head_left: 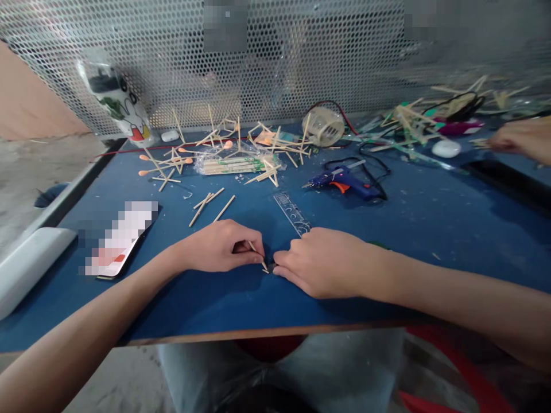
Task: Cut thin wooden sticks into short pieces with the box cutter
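Observation:
My left hand (228, 246) pinches a thin wooden stick (253, 246), its lower end slanting down to the blue tabletop. Close beside it, my right hand (318, 263) is closed on a small dark blade (271, 267), whose tip meets the stick's lower end. Most of what the right hand grips is hidden by its fingers. Just beyond that hand lies a clear ruler (289, 211), its near end under the knuckles. Several loose sticks (206, 201) rest on the table beyond my left hand.
A blue glue gun (348, 182) with a black cord lies beyond my right hand. Stick frames (166, 166) and a bag of sticks (235, 165) line the back. At left are a phone (124, 238), a white case (32, 269) and a bottle (123, 109). Another person's hand (523, 139) reaches in at right.

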`<state>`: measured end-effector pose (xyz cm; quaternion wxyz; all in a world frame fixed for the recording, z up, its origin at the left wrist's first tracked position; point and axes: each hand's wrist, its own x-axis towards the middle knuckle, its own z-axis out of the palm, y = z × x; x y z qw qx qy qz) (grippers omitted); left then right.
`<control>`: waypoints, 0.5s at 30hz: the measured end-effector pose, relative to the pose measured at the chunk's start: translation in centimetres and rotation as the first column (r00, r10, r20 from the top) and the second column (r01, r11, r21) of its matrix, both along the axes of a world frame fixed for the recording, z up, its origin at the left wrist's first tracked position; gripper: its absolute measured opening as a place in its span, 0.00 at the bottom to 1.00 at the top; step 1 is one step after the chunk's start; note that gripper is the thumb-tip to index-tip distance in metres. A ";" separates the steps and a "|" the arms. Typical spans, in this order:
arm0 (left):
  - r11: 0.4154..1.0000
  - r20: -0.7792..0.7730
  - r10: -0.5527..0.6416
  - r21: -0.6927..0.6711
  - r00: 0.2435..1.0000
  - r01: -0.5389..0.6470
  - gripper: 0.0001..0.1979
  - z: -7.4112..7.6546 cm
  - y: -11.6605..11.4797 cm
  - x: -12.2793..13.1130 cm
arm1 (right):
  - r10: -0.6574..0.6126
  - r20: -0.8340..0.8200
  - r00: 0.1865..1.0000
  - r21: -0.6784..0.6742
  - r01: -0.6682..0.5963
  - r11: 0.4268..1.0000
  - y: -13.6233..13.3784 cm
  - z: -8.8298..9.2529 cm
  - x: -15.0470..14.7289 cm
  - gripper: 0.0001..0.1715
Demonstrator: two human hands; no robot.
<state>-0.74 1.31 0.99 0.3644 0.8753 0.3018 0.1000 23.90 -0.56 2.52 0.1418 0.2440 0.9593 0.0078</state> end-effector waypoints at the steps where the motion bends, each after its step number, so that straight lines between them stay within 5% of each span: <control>1: 1.000 0.002 0.004 0.001 1.000 -0.004 0.07 0.1 0.0 -0.1 | 0.010 0.001 1.000 -0.011 -0.010 1.000 0.2 0.1 0.0 0.20; 9: 0.982 0.105 -0.054 -0.177 0.993 0.072 0.10 0.3 0.6 -0.9 | 0.263 -0.103 0.959 0.019 -0.263 0.965 4.5 -1.3 2.0 0.24; 15: 0.989 0.119 -0.057 -0.131 0.991 0.073 0.08 0.1 0.7 -0.8 | 0.357 -0.328 0.874 0.118 -0.338 0.934 6.3 -3.4 2.9 0.28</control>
